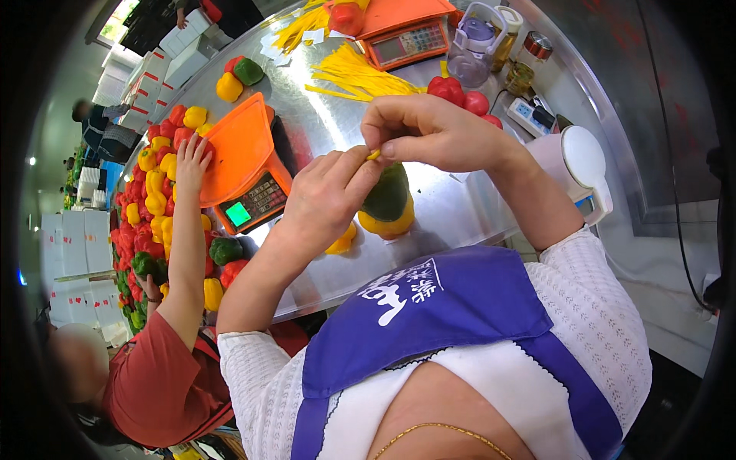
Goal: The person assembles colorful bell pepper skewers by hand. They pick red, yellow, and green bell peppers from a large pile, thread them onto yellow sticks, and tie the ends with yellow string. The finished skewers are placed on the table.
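My left hand (330,188) and my right hand (437,134) meet over the table, fingers pinched together. A short bit of yellow strip (373,155) shows between their fingertips; both hands grip it, and the rest is hidden by the fingers. Just under them are a dark green bell pepper (389,193) and, against its lower side, a yellow bell pepper (389,225). Whether the strip runs around these peppers cannot be seen. Another yellow pepper (342,241) lies partly behind my left forearm. Loose yellow strips (356,73) are spread beyond my hands.
An orange scale (241,157) stands left of my hands, another orange scale (405,42) farther off. A co-worker's arm (186,230) reaches over a big pile of peppers (157,192). Red peppers (447,90), a plastic jug (473,47), jars, a power strip (529,115) and a white container (571,165) line the right.
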Available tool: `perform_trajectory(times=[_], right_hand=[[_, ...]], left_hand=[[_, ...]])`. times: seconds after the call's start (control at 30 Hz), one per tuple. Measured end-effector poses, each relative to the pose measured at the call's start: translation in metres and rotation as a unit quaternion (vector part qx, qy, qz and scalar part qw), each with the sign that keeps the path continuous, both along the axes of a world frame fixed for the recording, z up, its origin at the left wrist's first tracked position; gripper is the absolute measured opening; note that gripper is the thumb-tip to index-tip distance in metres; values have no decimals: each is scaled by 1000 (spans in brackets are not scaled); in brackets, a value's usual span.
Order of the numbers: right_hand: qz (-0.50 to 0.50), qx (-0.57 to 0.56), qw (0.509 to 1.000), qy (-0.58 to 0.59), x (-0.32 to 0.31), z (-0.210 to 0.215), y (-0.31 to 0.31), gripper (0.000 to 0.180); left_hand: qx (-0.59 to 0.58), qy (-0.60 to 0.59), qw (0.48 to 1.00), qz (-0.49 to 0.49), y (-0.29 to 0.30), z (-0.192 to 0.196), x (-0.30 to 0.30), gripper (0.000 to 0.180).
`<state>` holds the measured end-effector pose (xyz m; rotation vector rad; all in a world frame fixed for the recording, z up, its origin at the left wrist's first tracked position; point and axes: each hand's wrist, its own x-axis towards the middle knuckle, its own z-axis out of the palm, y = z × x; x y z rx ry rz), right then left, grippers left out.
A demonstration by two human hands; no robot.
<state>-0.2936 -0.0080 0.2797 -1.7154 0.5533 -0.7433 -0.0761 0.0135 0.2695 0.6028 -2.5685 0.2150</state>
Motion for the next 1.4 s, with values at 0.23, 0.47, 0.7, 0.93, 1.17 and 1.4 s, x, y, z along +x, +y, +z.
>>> perform_trajectory(times=[0.23,0.47,0.7,0.93,1.17,1.4], right_hand=[[-72,-22,997,-19,6,-2,0,13],[-95,182,971,-124,7,-50,-3,15],[-207,97,967,-111,19,-59,21,13],[-325,-75,941,-49,36,-47,44,10],[-339,-229,912,27,42,-47,56,28],[-251,-71,964,55,40,-32,70,52]], left_hand=[[20,-20,999,-20,-4,6,2,25],[151,-20,988,-32,-7,26,1,18],[679,152,709,117,-20,13,7,11],[730,217,629,153,-21,10,11,12],[727,288,599,175,-16,3,13,11],[721,289,599,196,-15,6,13,10]])
